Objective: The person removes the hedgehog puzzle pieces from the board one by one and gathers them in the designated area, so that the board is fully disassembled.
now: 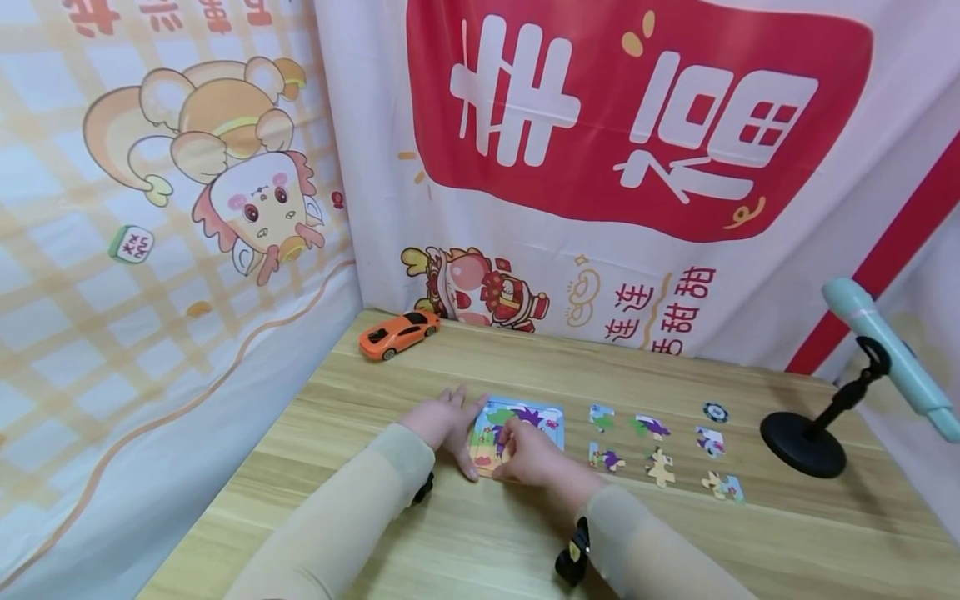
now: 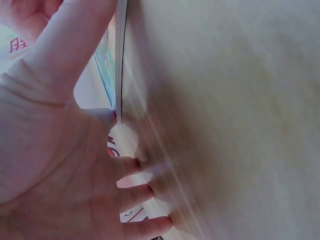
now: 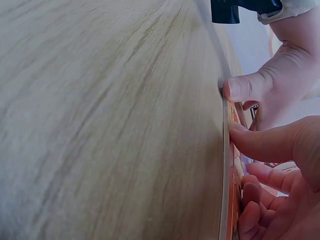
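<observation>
A jigsaw puzzle (image 1: 552,425) with a blue border and a colourful picture lies in its flat tray on the table. My left hand (image 1: 448,425) spreads along its left side, thumb and index finger against the tray edge (image 2: 119,60); the other fingertips touch the table. My right hand (image 1: 534,454) is over the puzzle's lower part. Its thumb (image 3: 270,142) rests on the front border, and its index finger touches the picture, apart from the thumb. The remaining fingers are bent. No loose piece shows between them, and the hand hides part of the picture.
Several loose jigsaw pieces (image 1: 661,467) lie right of the tray, near a round patterned disc (image 1: 716,412). An orange toy car (image 1: 400,334) stands at the back left. A teal microphone (image 1: 888,354) on a black stand (image 1: 804,444) is at the right. Printed cloths (image 1: 375,150) hang behind.
</observation>
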Action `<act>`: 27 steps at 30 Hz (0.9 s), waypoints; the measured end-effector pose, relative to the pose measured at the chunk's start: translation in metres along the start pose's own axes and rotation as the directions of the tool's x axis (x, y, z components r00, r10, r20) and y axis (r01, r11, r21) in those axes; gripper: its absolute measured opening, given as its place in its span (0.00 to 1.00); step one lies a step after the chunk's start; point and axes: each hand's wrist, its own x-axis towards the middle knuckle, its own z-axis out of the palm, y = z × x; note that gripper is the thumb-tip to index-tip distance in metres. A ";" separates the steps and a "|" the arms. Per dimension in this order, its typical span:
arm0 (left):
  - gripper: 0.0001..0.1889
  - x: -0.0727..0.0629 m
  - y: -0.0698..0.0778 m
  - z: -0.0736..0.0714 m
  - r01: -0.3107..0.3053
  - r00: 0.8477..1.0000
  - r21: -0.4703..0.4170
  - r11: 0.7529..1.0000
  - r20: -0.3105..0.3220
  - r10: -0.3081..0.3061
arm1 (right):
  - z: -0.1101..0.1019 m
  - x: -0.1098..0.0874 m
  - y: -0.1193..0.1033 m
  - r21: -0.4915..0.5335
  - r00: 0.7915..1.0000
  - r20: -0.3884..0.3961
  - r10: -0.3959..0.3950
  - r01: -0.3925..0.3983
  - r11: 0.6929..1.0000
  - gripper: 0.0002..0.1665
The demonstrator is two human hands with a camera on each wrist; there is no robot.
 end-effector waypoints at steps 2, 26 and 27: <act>0.82 0.000 0.001 -0.001 0.002 1.000 0.002 1.000 -0.006 -0.002 | -0.001 0.001 -0.001 -0.002 1.000 0.001 -0.005 0.005 1.000 0.28; 0.73 -0.046 0.015 -0.025 0.021 1.000 -0.092 0.996 -0.004 -0.022 | -0.009 -0.002 0.007 0.330 0.993 -0.035 0.111 -0.094 0.939 0.03; 0.73 -0.047 0.015 -0.025 0.020 1.000 -0.095 0.995 -0.007 -0.021 | -0.011 -0.004 0.008 0.360 0.994 -0.029 0.108 -0.090 0.928 0.03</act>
